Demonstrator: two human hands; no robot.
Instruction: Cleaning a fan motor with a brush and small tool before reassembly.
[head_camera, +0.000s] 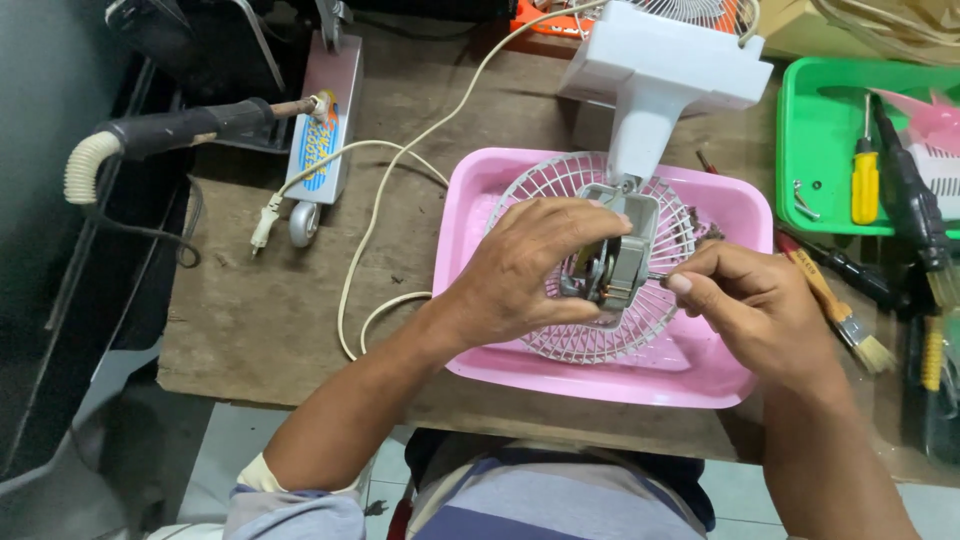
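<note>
Worn wooden bench (250, 320), frame centre: left hand (520, 270) clasping fan motor (610, 262) over pink tray (700, 370); right hand (750, 300) pinching its rightward-pointing shaft (657, 277).

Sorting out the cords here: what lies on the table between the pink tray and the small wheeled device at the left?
In the head view, a cream power cord loops across the bare wooden table between the pink tray and the wheeled device; its plug lies beside the device.

We saw the left hand (525, 265) wrapped around a small fan motor (610, 262) above a white wire grille (600, 335) lying in a pink tray (690, 375) on the wooden desk (270, 310). The right hand (750, 300) pinched the motor's shaft; a paintbrush (838, 312) lay beside it.
</note>
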